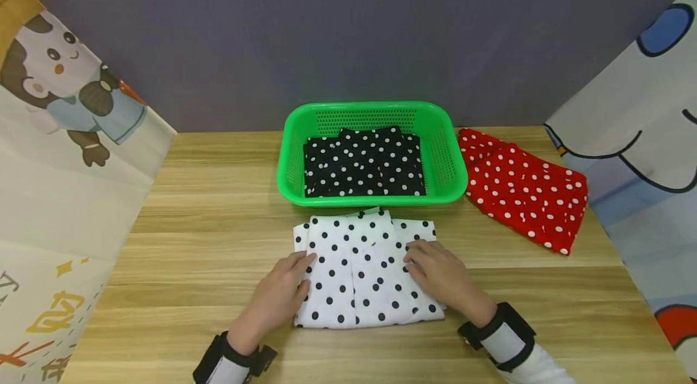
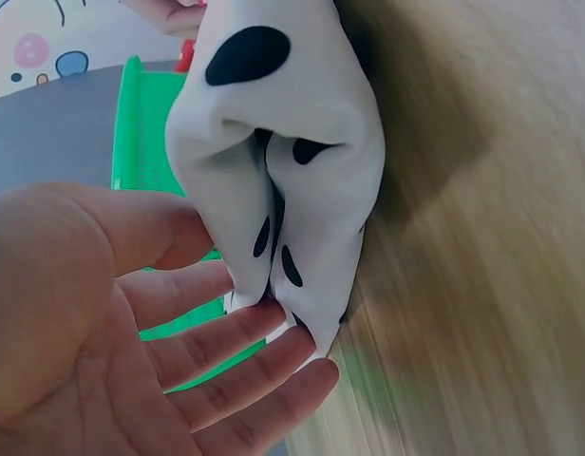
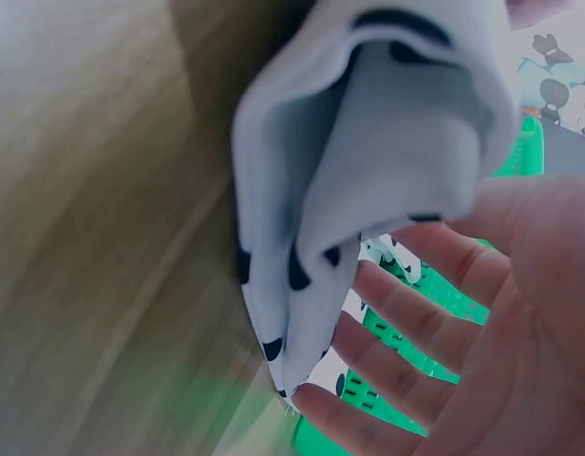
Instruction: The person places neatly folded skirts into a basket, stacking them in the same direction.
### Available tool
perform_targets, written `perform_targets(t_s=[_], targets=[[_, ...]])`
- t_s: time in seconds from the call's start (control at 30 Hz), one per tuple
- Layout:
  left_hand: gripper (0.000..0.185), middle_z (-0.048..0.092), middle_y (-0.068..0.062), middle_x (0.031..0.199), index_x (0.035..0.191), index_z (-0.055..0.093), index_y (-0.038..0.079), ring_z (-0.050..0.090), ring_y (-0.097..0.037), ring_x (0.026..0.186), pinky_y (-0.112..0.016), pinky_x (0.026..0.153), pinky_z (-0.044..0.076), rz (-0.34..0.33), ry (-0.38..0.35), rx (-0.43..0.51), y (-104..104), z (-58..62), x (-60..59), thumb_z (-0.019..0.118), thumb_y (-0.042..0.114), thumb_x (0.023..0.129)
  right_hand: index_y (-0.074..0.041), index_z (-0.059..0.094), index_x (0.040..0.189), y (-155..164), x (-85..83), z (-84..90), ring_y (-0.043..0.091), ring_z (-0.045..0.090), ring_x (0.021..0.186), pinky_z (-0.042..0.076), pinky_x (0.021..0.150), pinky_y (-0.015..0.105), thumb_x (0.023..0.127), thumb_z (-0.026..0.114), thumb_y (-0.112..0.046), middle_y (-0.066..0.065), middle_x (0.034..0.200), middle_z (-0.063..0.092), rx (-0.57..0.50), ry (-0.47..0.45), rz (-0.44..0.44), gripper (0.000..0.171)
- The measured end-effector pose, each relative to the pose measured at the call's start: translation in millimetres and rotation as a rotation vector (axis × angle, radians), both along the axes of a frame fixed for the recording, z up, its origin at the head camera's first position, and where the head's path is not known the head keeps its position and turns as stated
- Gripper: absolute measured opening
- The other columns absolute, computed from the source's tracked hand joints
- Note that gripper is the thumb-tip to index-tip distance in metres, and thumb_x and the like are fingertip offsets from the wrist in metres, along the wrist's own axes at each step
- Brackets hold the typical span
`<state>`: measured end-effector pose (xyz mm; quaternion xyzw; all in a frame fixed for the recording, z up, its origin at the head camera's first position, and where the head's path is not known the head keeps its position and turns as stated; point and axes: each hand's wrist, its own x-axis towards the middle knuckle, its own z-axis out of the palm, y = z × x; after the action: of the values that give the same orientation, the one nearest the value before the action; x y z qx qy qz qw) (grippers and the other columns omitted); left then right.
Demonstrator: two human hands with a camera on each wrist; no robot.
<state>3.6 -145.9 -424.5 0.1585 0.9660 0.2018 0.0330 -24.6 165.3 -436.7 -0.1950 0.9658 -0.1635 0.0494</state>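
White dotted garment (image 1: pixel 366 269) between both hands

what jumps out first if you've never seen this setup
The bright green basket at the table's middle holds a folded black polka-dot garment. Just in front, the left hand and right hand rest on a folded white dotted garment. A red dotted garment lies right of the basket.

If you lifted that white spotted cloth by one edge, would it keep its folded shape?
Probably not. The white cloth looks thin and floppy: in the left wrist view its layers sag and gape open. It likely weighs little. Being soft, it should slide or bunch on the table rather than roll.
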Motion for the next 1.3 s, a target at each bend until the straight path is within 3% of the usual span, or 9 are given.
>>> perform_targets(t_s=[0.3,0.5,0.7,0.97,1.17,1.3], targets=[[0.044,0.054,-0.013,0.123,0.125,0.056,0.007,0.054,-0.027,0.11,-0.041,0.09,0.048,-0.031,0.01,0.002,12.0,-0.7,-4.9,0.064,0.015,0.083,-0.017,0.066,0.095,11.8,-4.5,0.3,0.027,0.054,0.109,0.048,0.088,0.044,0.086,0.062,-0.024,0.008,0.118,0.059,-0.004,0.014,-0.035,0.013],[0.046,0.055,-0.012,0.121,0.128,0.054,0.009,0.055,-0.026,0.108,-0.04,0.086,0.049,-0.009,-0.005,0.005,16.3,0.5,-7.9,0.064,0.016,0.084,-0.016,0.066,0.096,13.4,-6.0,2.9,0.027,0.055,0.108,0.047,0.089,0.045,0.086,0.063,-0.024,0.008,0.118,0.059,-0.026,-0.009,-0.045,0.013],[0.051,0.058,-0.015,0.112,0.128,0.05,0.004,0.058,-0.026,0.099,-0.039,0.08,0.051,0.098,-0.045,0.051,19.7,2.3,-17.6,0.067,0.018,0.082,-0.011,0.063,0.11,13.6,-4.3,3.8,0.028,0.053,0.109,0.047,0.09,0.046,0.085,0.064,-0.024,0.01,0.119,0.058,-0.045,-0.033,-0.106,0.028],[0.058,0.055,-0.02,0.114,0.126,0.049,0.0,0.059,-0.032,0.097,-0.045,0.079,0.051,0.259,-0.122,0.073,20.5,2.3,-30.7,0.071,0.023,0.078,0.001,0.054,0.122,13.6,-3.2,2.4,0.039,0.048,0.106,0.048,0.084,0.052,0.083,0.066,-0.025,0.025,0.119,0.05,-0.006,-0.01,-0.26,0.048],[0.065,0.051,-0.023,0.113,0.125,0.049,-0.005,0.057,-0.029,0.087,-0.042,0.072,0.051,0.302,-0.184,0.053,20.4,3.1,-34.0,0.074,0.027,0.075,0.01,0.046,0.126,16.2,-5.0,0.4,0.042,0.047,0.104,0.047,0.083,0.054,0.083,0.064,-0.03,0.03,0.121,0.044,0.02,-0.087,-0.384,0.062],[0.071,0.049,-0.023,0.112,0.124,0.049,-0.007,0.055,-0.027,0.083,-0.041,0.07,0.051,0.308,-0.233,0.048,22.1,1.9,-36.0,0.076,0.031,0.072,0.012,0.043,0.128,16.8,-5.7,0.8,0.041,0.05,0.098,0.048,0.08,0.052,0.083,0.064,-0.032,0.031,0.121,0.042,0.048,-0.153,-0.417,0.067]])
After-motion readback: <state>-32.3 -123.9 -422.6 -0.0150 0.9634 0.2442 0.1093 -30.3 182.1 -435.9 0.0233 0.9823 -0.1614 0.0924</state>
